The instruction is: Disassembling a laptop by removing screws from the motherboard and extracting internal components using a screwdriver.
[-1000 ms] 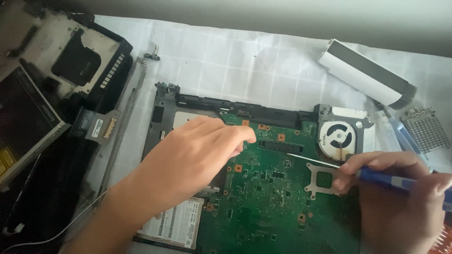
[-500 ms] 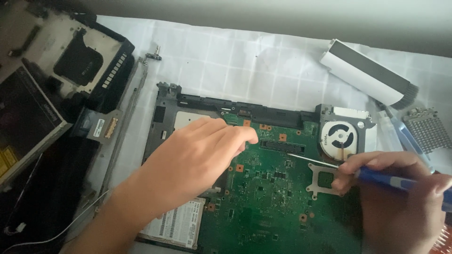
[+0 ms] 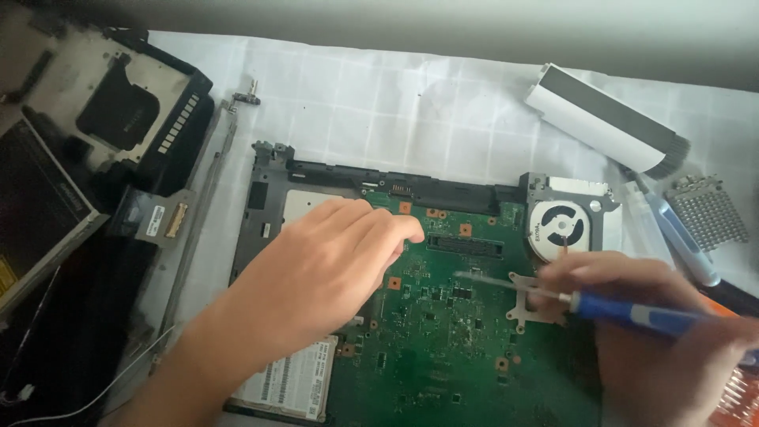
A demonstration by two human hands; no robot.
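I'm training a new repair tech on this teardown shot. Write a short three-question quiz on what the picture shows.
1. True or false: the right hand holds a blue-handled screwdriver whose shaft points left over the green circuit board.
2. Which part sits at the board's upper right corner? A) a round cooling fan B) a battery C) a keyboard
3. Fill in: the left hand rests, palm down, on the board's upper ____ part.

Key
1. True.
2. A, the round cooling fan.
3. Left; its fingertips lie near the long black connector.
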